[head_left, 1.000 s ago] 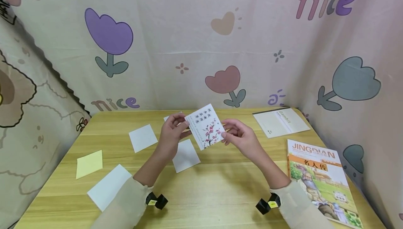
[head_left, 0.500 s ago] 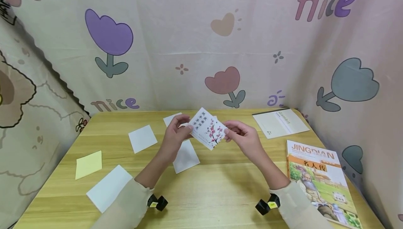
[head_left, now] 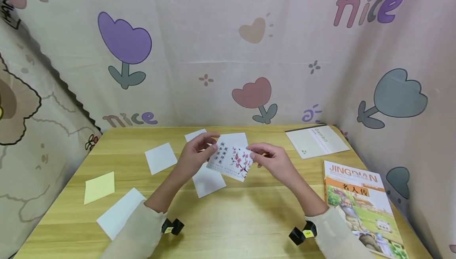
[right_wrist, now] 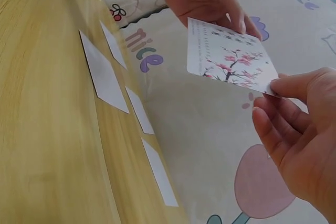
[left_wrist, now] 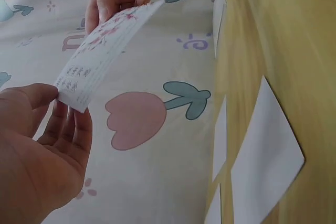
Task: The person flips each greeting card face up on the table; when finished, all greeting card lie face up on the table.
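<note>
Item: blossom card (head_left: 232, 161), a square white card printed with a pink flowering branch and columns of dark characters. Position: held in the air above the middle of the worktop (head_left: 249, 215), tilted, printed face up toward the head camera.

Left hand (head_left: 194, 157): thumb and fingers (left_wrist: 71, 129) pinch the card's left corner, the thumb on top and the fingers curled beneath.

Right hand (head_left: 272, 160): thumb and forefinger clamp the card's right corner; the remaining fingers (right_wrist: 273, 129) curl loosely under it.

Beneath and around the card, lying flat on the worktop:
- white paper square (head_left: 209, 180) just below the left hand;
- a second white square (head_left: 160, 158) to its left;
- a white sheet (head_left: 235, 138) behind the card, partly covered by it;
- a larger white sheet (head_left: 119, 212) near the left forearm;
- yellow paper square (head_left: 99, 187) toward the left edge.

Right side of the worktop:
- pale notebook (head_left: 316, 141) at the far corner;
- orange-covered book (head_left: 361, 203) titled JINGDIAN, nearer the person, well apart from the hands.

Surround: patterned cloth backdrop (head_left: 228, 45) with tulips and hearts.
</note>
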Motion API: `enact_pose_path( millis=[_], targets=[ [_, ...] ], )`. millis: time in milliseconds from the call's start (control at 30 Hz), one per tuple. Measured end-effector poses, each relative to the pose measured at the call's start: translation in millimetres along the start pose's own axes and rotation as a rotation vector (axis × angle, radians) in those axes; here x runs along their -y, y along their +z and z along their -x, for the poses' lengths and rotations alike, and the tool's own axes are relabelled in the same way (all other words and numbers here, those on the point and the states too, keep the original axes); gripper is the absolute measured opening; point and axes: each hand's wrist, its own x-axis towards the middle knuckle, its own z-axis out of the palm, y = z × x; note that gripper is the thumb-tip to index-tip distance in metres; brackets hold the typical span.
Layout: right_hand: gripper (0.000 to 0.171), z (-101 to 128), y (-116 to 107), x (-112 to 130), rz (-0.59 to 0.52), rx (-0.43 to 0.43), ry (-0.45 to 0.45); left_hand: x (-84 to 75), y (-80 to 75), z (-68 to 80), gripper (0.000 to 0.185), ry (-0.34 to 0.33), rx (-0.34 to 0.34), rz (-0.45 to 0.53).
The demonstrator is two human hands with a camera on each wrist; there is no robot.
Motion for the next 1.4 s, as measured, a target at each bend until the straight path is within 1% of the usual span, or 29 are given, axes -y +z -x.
enact_pose_path(
  millis=[167,300,400,533,667,767,933,1100,1167,1267,1400],
  targets=[
    [0.022,0.7,-2.0,-1.1,0.015,0.016,0.028,4.8,-0.9,1.7,0.026,-0.021,0.025,-0.006],
    [0.027,1.3,-7.3,-2.2,0.022,0.009,0.036,12.6,3.8,-0.6,0.026,-0.037,0.041,0.039],
    [0.028,2.6,-15.0,-4.2,0.041,0.004,0.042,17.7,12.2,-3.6,0.026,-0.073,0.053,0.095],
    [0.025,3.5,-29.3,-9.3,0.079,-0.002,0.073,23.5,27.2,-8.5,0.025,-0.128,0.078,0.147],
    [0.024,2.1,-44.2,-21.6,0.114,-0.007,0.119,32.2,44.6,-16.4,0.026,-0.185,0.124,0.17],
    [0.023,-0.1,-55.2,-36.7,0.134,-0.003,0.153,38.8,58.5,-25.9,0.025,-0.219,0.158,0.161],
    [0.024,-9.0,-75.6,-65.0,0.175,0.02,0.192,49.0,77.4,-49.8,0.023,-0.224,0.205,0.136],
    [0.024,-23.7,-95.3,-88.7,0.211,0.052,0.21,60.1,90.5,-76.4,0.024,-0.229,0.251,0.12],
    [0.023,-29.6,-100.5,-95.3,0.241,0.058,0.216,64.6,94.4,-85.9,0.024,-0.233,0.255,0.078],
    [0.022,-37.9,-106.4,-103.0,0.288,0.051,0.226,71.2,100.2,-98.8,0.023,-0.239,0.241,-0.03],
    [0.021,-48.2,-113.8,-113.9,0.304,0.018,0.24,78.3,109.2,-114.1,0.022,-0.229,0.223,-0.142]
  ],
)
